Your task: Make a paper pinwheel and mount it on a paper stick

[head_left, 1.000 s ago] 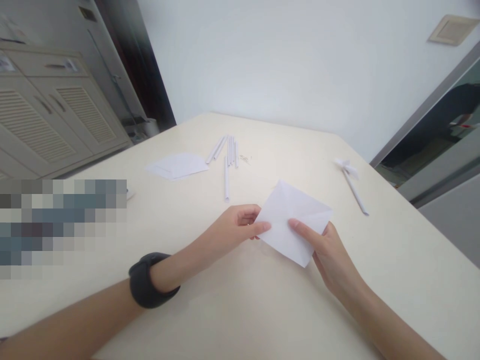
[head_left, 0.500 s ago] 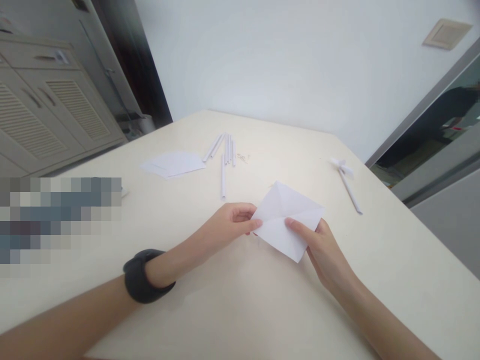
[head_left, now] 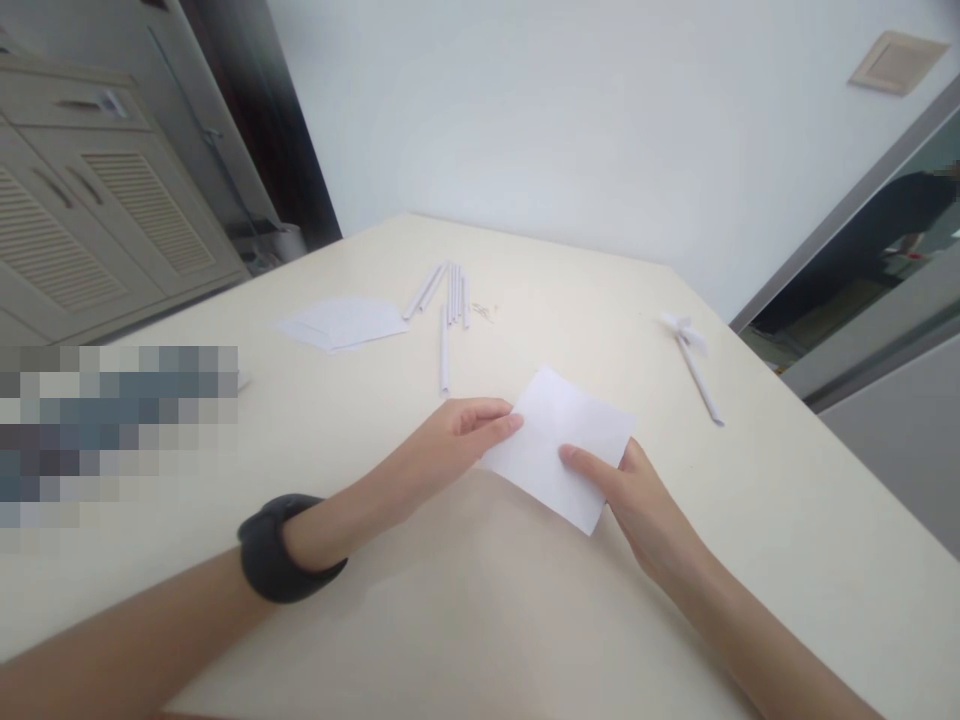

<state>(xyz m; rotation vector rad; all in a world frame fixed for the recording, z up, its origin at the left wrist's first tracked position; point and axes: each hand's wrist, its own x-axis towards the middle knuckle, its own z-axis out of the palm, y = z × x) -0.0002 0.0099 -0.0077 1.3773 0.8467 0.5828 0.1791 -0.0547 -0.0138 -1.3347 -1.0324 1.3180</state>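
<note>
1. White square sheet of paper [head_left: 559,445] lies flat on the cream table [head_left: 465,600], one corner pointing away from me.
2. I see my left hand [head_left: 450,445] pinching its left corner, fingers together.
3. My right hand [head_left: 637,495] presses its near-right edge, equally close.

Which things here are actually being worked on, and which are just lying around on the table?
In hand:
- paper square, flat on the table
- left hand at its left edge
- right hand pressing its near right part

Lying about:
- paper rolls
- loose sheets
- paper pinwheel
- cabinet
</note>
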